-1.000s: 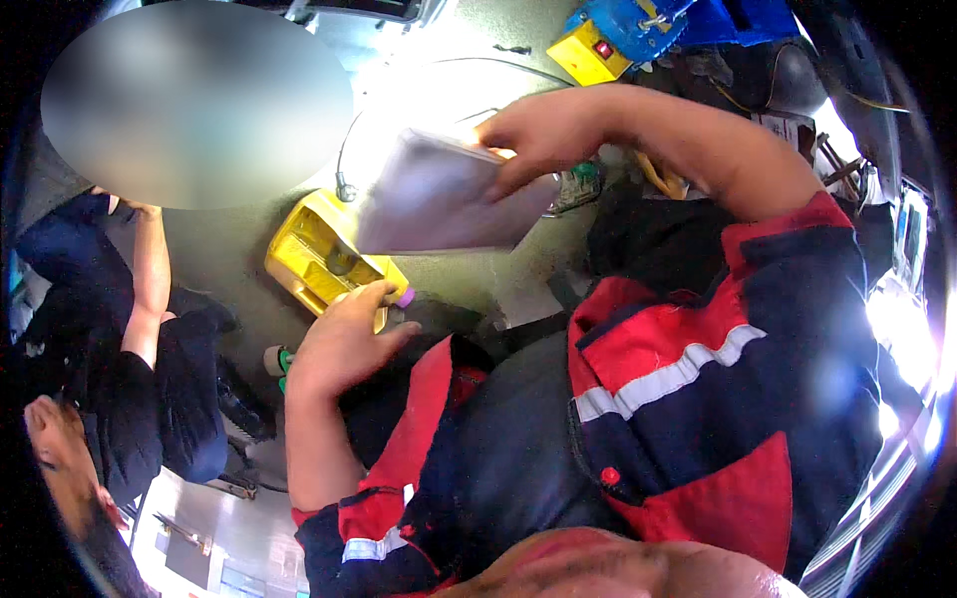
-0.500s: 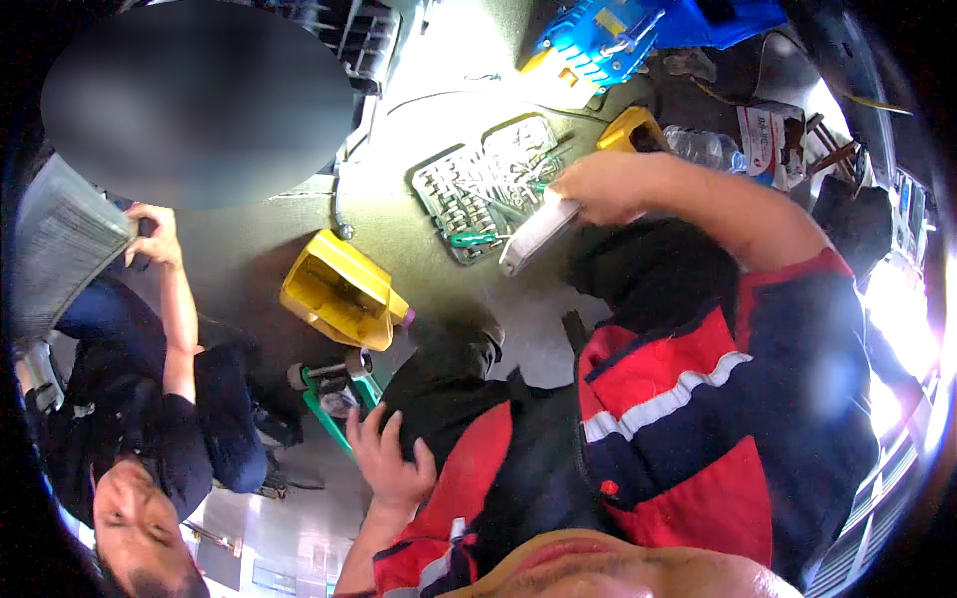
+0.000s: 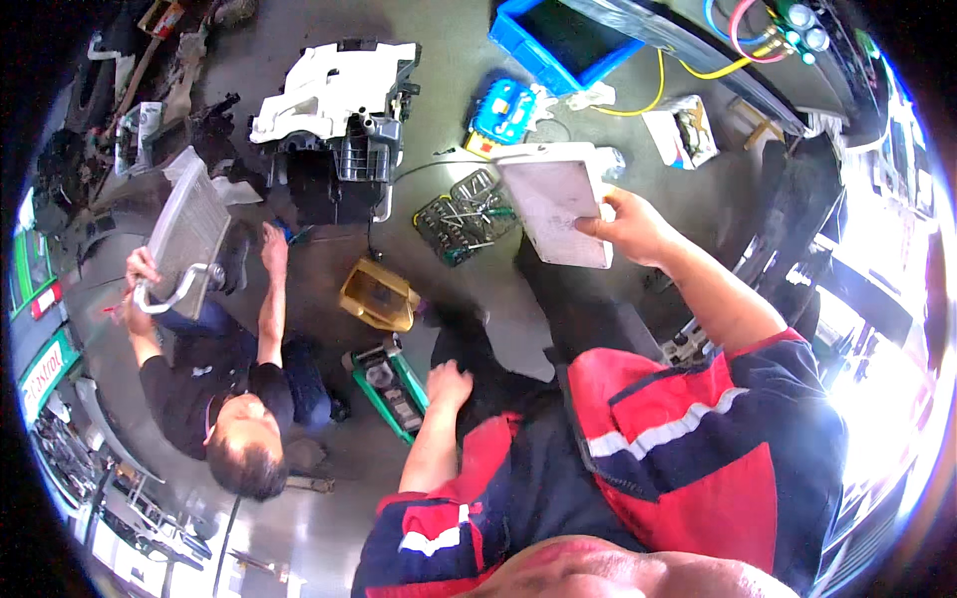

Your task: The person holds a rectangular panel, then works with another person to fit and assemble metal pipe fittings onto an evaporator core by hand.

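Since a moment ago the view has pulled back and up: the left hand (image 3: 450, 383), down at the knee with fingers loosely spread and holding nothing, has dropped from the yellow box (image 3: 379, 296), while the right hand (image 3: 630, 227) has swung the flat white panel (image 3: 554, 202) out, its grip pinching the right edge. To the left a co-worker's hands hold a finned metal core (image 3: 187, 231). The grey workshop floor (image 3: 449, 60) carries a white housing (image 3: 334, 80), a green jack (image 3: 391, 385), an open socket set (image 3: 461, 214) and a blue crate (image 3: 558, 42).
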The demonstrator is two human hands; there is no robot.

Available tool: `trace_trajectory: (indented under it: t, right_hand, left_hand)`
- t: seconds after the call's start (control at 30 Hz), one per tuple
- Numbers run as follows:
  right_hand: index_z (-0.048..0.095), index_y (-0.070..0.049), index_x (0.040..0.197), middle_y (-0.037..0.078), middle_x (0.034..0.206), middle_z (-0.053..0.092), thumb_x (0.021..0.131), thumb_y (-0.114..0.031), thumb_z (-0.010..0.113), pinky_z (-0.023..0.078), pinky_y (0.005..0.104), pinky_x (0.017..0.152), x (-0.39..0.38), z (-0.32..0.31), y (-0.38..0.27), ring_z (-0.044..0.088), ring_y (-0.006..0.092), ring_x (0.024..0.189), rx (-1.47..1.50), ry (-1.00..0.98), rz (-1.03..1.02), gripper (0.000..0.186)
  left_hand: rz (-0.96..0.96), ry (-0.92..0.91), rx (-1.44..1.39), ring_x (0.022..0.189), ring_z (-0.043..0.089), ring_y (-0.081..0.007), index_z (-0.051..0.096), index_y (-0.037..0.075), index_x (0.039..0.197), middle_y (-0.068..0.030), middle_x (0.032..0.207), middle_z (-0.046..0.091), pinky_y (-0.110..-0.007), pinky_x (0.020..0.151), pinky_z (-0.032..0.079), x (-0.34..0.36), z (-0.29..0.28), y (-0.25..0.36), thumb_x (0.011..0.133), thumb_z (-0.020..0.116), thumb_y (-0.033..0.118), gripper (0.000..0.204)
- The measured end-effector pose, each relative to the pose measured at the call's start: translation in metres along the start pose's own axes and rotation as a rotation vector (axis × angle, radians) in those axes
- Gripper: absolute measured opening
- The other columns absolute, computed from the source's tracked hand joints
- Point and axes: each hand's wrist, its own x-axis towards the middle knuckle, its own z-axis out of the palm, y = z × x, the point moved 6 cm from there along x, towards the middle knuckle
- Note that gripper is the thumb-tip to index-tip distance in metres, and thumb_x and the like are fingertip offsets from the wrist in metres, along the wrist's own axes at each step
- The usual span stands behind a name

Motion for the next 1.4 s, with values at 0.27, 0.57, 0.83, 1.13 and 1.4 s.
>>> trace_trajectory:
  t: [0.27,0.57,0.83,1.13,1.4]
  right_hand:
    - [0.066,-0.001,0.111,0.014,0.100,0.069,0.079,-0.032,0.074,0.050,0.0346,0.082,-0.090,-0.060,-0.007,0.066,0.0212,0.090,0.274,-0.076,-0.080,0.045]
    - [0.055,0.002,0.124,0.016,0.113,0.065,0.088,-0.036,0.068,0.045,0.0345,0.093,-0.141,-0.132,-0.090,0.060,0.0222,0.104,0.449,-0.179,-0.282,0.054]
    - [0.059,-0.004,0.106,0.020,0.103,0.062,0.094,-0.034,0.049,0.046,0.0446,0.085,-0.140,-0.232,-0.060,0.058,0.0394,0.097,-0.161,-0.008,-0.552,0.034]
    - [0.059,-0.001,0.107,0.022,0.102,0.064,0.088,-0.030,0.061,0.048,0.0424,0.087,-0.125,-0.340,-0.131,0.061,0.0369,0.099,-0.071,0.231,-0.475,0.035]
    - [0.059,0.002,0.117,0.022,0.112,0.062,0.088,-0.029,0.064,0.047,0.0390,0.091,-0.032,-0.430,-0.215,0.061,0.0332,0.104,-0.122,0.406,-0.344,0.043]
  left_hand:
    - [0.318,-0.055,-0.792,0.115,0.056,-0.0232,0.046,-0.001,0.132,-0.0150,0.123,0.059,-0.035,0.099,0.042,-0.073,-0.148,0.162,0.089,0.066,0.026,0.056]
    - [0.640,0.023,-1.377,0.116,0.053,-0.0203,0.043,0.002,0.134,-0.0089,0.128,0.055,-0.037,0.097,0.044,-0.161,-0.269,0.316,0.086,0.069,0.044,0.069]
    - [1.001,0.351,-1.525,0.116,0.055,-0.0257,0.041,-0.002,0.132,-0.0110,0.128,0.054,-0.042,0.100,0.045,-0.214,-0.392,0.342,0.080,0.074,0.043,0.076]
    - [1.319,0.386,-1.468,0.119,0.053,-0.0279,0.038,-0.001,0.137,-0.0140,0.131,0.051,-0.044,0.100,0.044,-0.228,-0.573,0.426,0.092,0.057,0.048,0.069]
    - [1.299,0.534,-1.298,0.102,0.059,-0.0205,0.046,-0.004,0.125,-0.0134,0.118,0.056,-0.035,0.086,0.052,-0.145,-0.809,0.495,0.089,0.067,0.038,0.059]
